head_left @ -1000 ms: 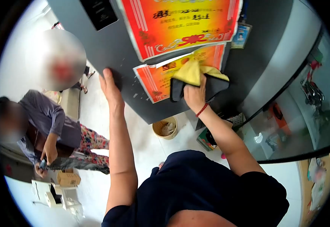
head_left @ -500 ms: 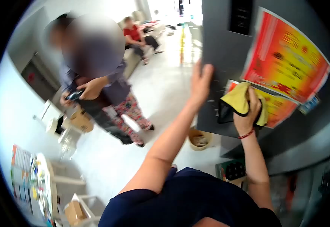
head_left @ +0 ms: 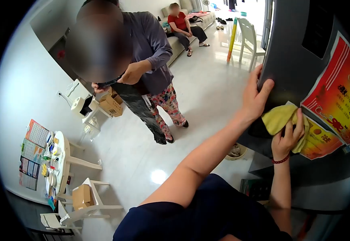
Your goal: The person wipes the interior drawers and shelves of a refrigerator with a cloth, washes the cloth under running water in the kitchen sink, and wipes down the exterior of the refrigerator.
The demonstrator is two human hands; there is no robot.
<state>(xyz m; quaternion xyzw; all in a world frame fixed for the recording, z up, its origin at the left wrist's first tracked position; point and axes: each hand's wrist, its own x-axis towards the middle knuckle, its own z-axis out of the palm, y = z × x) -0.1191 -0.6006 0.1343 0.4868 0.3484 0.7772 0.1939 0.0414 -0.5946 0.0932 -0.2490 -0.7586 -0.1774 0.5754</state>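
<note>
My left hand (head_left: 256, 96) rests on the edge of a dark grey door panel (head_left: 287, 76), thumb and fingers apart around the edge. In my right hand (head_left: 289, 138) is a yellow cloth (head_left: 280, 118) with a dark underside, pressed on the panel's lower part. The cloth lies over the left part of a lower orange-yellow certificate (head_left: 321, 140). Above it is a larger red and yellow certificate (head_left: 337, 96), stuck to the panel. A red bracelet (head_left: 280, 160) circles my right wrist.
A person (head_left: 151, 52) stands at the left, holding a small dark device. Another person (head_left: 179, 24) sits on a sofa behind. A bin (head_left: 239, 153) stands below the panel. At the left are a cluttered table (head_left: 66, 160) and a chair holding a box (head_left: 82, 197).
The view has turned left, so the panel now lies at the right. My right hand has moved the cloth toward the left part of the lower certificate. My left hand stays on the edge.
</note>
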